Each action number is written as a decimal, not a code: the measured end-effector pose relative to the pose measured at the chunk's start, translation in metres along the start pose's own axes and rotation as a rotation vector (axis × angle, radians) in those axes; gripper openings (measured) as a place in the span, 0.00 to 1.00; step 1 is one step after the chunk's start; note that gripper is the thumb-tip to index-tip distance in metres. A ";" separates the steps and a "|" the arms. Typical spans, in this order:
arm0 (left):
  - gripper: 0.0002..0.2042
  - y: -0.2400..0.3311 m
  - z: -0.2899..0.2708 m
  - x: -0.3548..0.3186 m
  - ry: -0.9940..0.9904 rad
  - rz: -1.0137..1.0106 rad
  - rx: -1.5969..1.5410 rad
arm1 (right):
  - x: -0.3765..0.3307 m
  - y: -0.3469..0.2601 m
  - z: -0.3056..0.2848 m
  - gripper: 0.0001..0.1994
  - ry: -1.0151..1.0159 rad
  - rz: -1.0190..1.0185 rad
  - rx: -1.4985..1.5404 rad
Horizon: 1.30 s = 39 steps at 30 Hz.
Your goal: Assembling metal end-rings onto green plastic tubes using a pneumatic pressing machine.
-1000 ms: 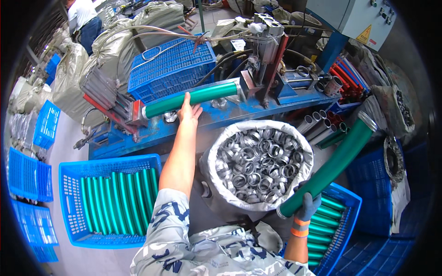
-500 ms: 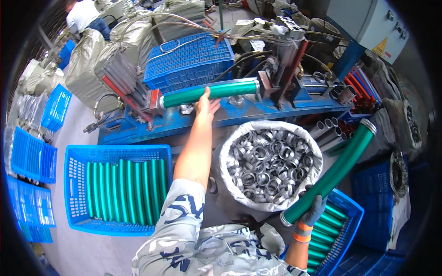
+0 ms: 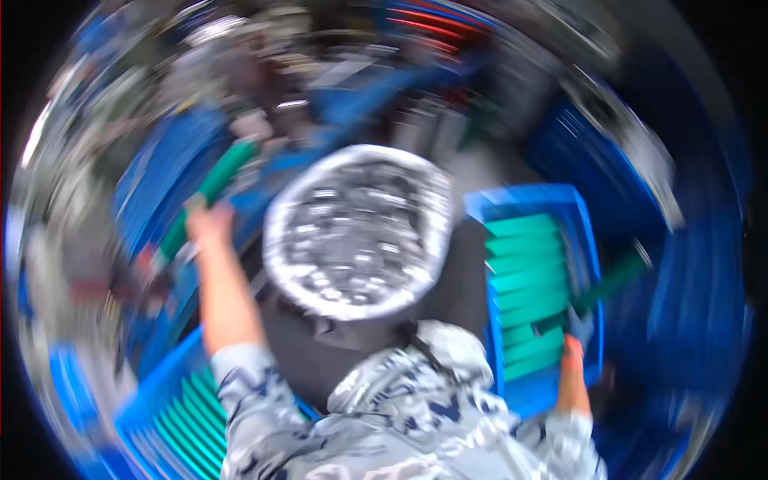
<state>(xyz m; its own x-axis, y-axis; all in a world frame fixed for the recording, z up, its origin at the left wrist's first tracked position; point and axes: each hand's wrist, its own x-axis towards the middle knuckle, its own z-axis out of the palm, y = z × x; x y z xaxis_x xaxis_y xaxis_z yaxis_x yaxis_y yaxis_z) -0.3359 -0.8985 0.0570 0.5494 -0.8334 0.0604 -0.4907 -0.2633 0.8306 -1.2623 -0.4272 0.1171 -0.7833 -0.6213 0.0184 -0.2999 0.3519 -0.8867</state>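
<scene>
The picture is smeared by motion. At the left, my bare left hand [image 3: 210, 222] is at a green tube [image 3: 228, 171] lying lengthwise between the ends of a bench machine; its fingers are too blurred to read. My right hand [image 3: 580, 326], in a grey glove with an orange cuff, is closed round another green tube [image 3: 614, 282]. That tube slants up to the right, with a metal ring on its far end. Below it stands a blue basket [image 3: 586, 240] with several green tubes [image 3: 524, 276] stacked in it.
A white-lined round container [image 3: 276, 232] full of metal rings [image 3: 356, 224] stands in the middle. At the lower left is another blue basket [image 3: 156, 382] with green tubes. Red rods [image 3: 436, 32] lie at the back, and blue crates [image 3: 596, 152] stand at the right.
My view has swung to the right. My right hand has carried its tube rightward over the right basket's outer side. My left hand stays at the tube in the machine.
</scene>
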 end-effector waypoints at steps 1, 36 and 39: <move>0.26 -0.014 -0.043 0.019 -0.105 -0.222 -0.690 | -0.005 0.037 -0.009 0.19 -0.014 0.031 -0.137; 0.22 -0.091 -0.094 -0.291 -0.012 -0.101 -0.135 | -0.091 0.300 0.008 0.54 0.377 0.861 -0.513; 0.19 -0.099 -0.077 -0.295 -0.013 -0.044 -0.117 | -0.099 0.348 -0.021 0.54 0.390 0.620 -0.285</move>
<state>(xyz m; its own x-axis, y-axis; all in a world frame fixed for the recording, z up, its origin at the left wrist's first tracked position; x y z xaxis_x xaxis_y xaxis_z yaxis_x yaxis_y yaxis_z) -0.3977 -0.5893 -0.0004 0.5595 -0.8287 0.0163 -0.3836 -0.2415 0.8914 -1.3004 -0.2287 -0.1832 -0.9722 0.0194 -0.2334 0.1678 0.7531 -0.6361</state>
